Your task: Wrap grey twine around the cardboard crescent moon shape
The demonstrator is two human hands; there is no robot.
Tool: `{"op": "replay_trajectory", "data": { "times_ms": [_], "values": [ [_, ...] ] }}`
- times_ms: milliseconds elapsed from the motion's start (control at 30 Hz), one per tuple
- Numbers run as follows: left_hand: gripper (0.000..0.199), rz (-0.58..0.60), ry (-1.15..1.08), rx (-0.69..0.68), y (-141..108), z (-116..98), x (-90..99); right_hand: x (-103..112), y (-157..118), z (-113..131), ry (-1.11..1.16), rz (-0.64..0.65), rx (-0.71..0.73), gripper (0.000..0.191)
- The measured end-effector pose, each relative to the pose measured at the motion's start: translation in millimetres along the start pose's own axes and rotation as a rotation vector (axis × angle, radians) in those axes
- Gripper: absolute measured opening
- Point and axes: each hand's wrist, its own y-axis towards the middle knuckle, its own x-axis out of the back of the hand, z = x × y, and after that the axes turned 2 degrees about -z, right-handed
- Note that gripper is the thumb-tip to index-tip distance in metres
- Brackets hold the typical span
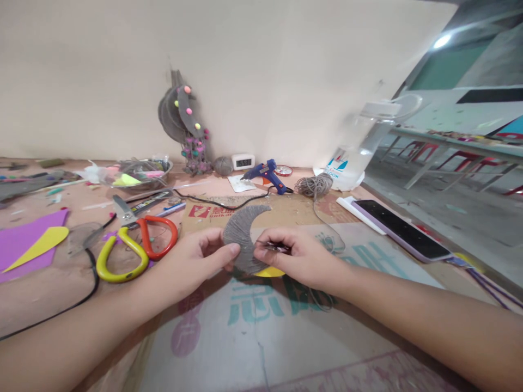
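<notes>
A crescent moon shape (242, 231), wrapped closely in grey yarn, is held upright over the cardboard. Its lower tip shows bare yellow (270, 271). My left hand (210, 253) grips the outer curve, thumb in front and fingers behind. At the inner curve, my right hand (292, 253) is closed in a pinch against the wrapped part, with grey yarn between the fingers. Loose yarn loops hang beneath that hand. A ball of grey yarn (314, 185) lies behind, its strand trailing across the cardboard.
Scissors (122, 264) with red and yellow handles lie left, near purple foam sheet (24, 245). Behind are a blue glue gun (265, 174), a small clock (243, 162) and a decorated moon hanging (180, 114). A phone (400, 228) and water bottle (365, 141) stand right.
</notes>
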Motion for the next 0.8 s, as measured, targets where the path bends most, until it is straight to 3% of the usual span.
{"op": "replay_trajectory", "data": {
  "times_ms": [367,533,667,800],
  "values": [
    [0.023,0.049,-0.035,-0.019,0.1,0.0,-1.1,-3.2,-0.8,2.7,-0.064,0.009,0.027,0.019],
    [0.023,-0.003,-0.067,0.008,0.6,2.1,-0.1,5.2,-5.3,-4.6,-0.382,-0.144,0.282,0.026],
    [0.024,-0.013,-0.073,-0.007,0.4,2.0,1.1,9.7,-6.3,-6.5,-0.692,-0.18,0.529,0.022],
    [0.024,-0.03,-0.047,-0.017,1.0,0.4,2.1,9.6,-6.6,-3.6,-0.831,-0.209,0.607,0.024]
  ]
}}
